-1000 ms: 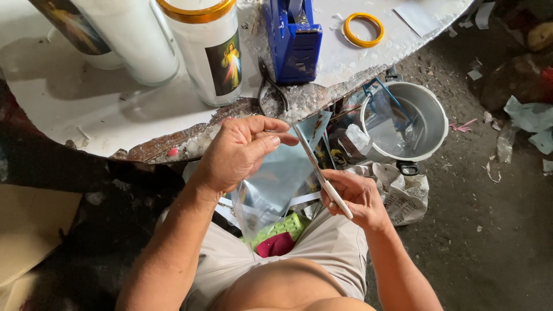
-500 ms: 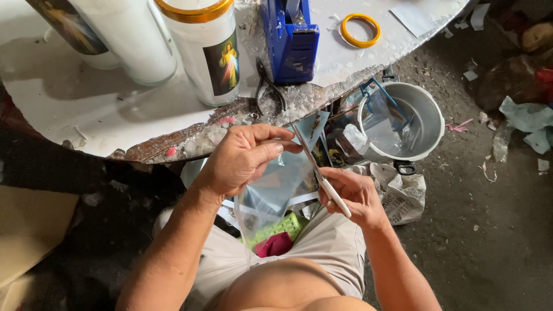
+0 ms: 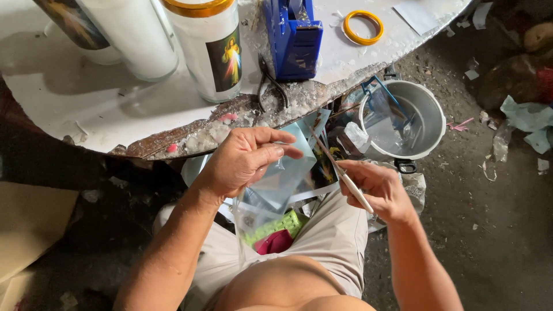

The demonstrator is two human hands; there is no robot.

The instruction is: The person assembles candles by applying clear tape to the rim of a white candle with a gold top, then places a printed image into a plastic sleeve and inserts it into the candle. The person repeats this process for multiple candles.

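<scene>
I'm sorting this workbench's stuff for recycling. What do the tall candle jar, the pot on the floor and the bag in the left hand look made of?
Candle jar: apparently clear glass, glossy, filled with white wax, gold-coloured rim. Pot: dull grey metal, probably aluminium, with a thin wire handle. Bag pinched by the left hand: thin clear plastic film, see-through and crinkled.

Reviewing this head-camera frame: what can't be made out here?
- What the left hand pinches: its fingers cover the clear plastic bag there.
- Tip of the thin tool in the right hand: too small.
- Tall glass candles: tops cut off by the upper edge.
- Metal pot: contents unclear, glare.
</scene>
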